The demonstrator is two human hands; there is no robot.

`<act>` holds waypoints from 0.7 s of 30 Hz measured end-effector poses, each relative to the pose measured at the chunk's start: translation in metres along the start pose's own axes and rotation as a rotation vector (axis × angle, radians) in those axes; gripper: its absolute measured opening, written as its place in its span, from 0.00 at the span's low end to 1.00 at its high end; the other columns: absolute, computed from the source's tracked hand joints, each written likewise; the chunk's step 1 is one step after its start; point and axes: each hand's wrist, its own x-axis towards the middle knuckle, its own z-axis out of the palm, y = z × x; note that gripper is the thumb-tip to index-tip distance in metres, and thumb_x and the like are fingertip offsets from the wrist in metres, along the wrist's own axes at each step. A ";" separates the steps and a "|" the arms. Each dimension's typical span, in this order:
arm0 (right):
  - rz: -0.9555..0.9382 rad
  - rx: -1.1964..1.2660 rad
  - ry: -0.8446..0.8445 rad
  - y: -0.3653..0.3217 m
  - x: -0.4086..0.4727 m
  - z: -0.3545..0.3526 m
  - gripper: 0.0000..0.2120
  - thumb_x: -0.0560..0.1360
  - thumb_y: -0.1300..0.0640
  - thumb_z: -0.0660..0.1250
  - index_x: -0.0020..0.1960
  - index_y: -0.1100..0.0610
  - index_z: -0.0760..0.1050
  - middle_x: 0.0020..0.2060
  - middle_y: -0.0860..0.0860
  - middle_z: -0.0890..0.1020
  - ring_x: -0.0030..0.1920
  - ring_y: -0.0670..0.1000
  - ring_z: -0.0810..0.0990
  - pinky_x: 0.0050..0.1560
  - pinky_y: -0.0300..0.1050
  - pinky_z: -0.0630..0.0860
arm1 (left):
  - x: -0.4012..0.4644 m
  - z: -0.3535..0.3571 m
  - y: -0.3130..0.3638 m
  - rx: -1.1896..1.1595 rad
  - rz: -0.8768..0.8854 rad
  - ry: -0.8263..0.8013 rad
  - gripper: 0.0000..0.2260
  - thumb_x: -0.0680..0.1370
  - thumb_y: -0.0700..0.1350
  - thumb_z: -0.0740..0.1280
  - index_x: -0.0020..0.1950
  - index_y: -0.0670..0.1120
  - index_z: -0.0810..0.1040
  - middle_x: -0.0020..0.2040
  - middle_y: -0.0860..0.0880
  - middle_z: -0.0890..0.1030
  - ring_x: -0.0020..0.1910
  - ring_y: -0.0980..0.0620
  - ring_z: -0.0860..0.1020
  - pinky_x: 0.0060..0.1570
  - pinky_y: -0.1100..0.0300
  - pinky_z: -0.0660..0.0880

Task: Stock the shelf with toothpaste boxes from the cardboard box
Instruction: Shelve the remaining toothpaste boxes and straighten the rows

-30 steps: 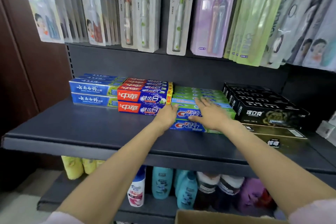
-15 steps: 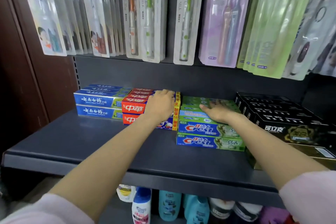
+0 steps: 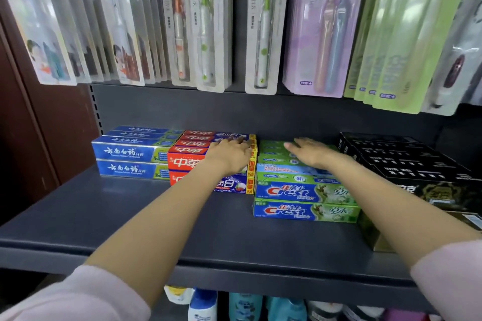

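Observation:
On the dark grey shelf (image 3: 130, 216) stand stacks of toothpaste boxes side by side. The red and blue boxes (image 3: 187, 161) have my left hand (image 3: 230, 155) lying flat on top of them, fingers straight. To their right, my right hand (image 3: 310, 152) rests flat on the green and blue Crest boxes (image 3: 305, 193), fingers stretched toward the back. Neither hand grips a box. The cardboard box is out of view.
Blue boxes (image 3: 130, 154) stand at the far left, black boxes (image 3: 407, 161) at the right above gold ones. Toothbrush packs (image 3: 260, 23) hang low over the shelf. Bottles (image 3: 203, 305) stand on the shelf below. A brown wall panel (image 3: 39, 125) closes the left side.
My left hand has gone from the Crest stack's left front corner up onto the red and blue stack. My right hand has slid further back on the Crest boxes. The camera has come closer.

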 end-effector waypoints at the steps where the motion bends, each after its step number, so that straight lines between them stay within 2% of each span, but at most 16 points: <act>1: 0.005 -0.017 0.005 -0.005 0.003 0.003 0.32 0.80 0.38 0.43 0.77 0.56 0.54 0.77 0.54 0.55 0.76 0.54 0.54 0.75 0.50 0.51 | 0.000 -0.001 0.000 0.004 0.005 -0.006 0.22 0.83 0.51 0.44 0.77 0.52 0.56 0.78 0.50 0.54 0.75 0.43 0.58 0.71 0.45 0.55; 5: 0.033 -0.082 0.037 -0.024 0.010 0.016 0.34 0.78 0.35 0.41 0.76 0.55 0.57 0.75 0.54 0.59 0.75 0.58 0.58 0.74 0.54 0.55 | 0.002 0.003 -0.005 0.015 0.006 0.011 0.22 0.83 0.51 0.44 0.77 0.52 0.55 0.78 0.50 0.54 0.75 0.44 0.57 0.72 0.46 0.54; 9: -0.025 0.027 -0.045 -0.021 0.006 0.015 0.34 0.79 0.36 0.41 0.78 0.55 0.47 0.78 0.52 0.46 0.77 0.53 0.44 0.75 0.52 0.45 | 0.003 0.006 -0.006 0.028 0.004 0.032 0.22 0.83 0.51 0.44 0.77 0.52 0.54 0.78 0.50 0.53 0.76 0.45 0.57 0.72 0.46 0.54; 11: -0.050 0.071 -0.034 -0.016 -0.002 0.013 0.34 0.79 0.36 0.40 0.78 0.55 0.44 0.77 0.52 0.43 0.77 0.51 0.41 0.75 0.51 0.42 | 0.001 0.007 -0.006 0.029 0.011 0.037 0.22 0.83 0.50 0.44 0.78 0.51 0.53 0.79 0.50 0.53 0.76 0.46 0.56 0.72 0.46 0.53; 16: -0.041 -0.002 -0.017 -0.017 -0.014 0.020 0.37 0.77 0.33 0.40 0.78 0.55 0.48 0.77 0.54 0.47 0.77 0.54 0.45 0.76 0.56 0.47 | 0.001 0.008 -0.006 0.037 0.017 0.042 0.22 0.83 0.50 0.43 0.77 0.51 0.53 0.79 0.50 0.53 0.76 0.46 0.56 0.73 0.46 0.53; 21: -0.035 -0.031 0.017 -0.016 -0.015 0.015 0.36 0.76 0.32 0.40 0.77 0.52 0.54 0.77 0.52 0.55 0.77 0.55 0.53 0.75 0.54 0.52 | 0.001 0.007 -0.006 0.032 0.015 0.051 0.22 0.83 0.51 0.43 0.77 0.52 0.53 0.78 0.50 0.53 0.76 0.46 0.56 0.73 0.46 0.53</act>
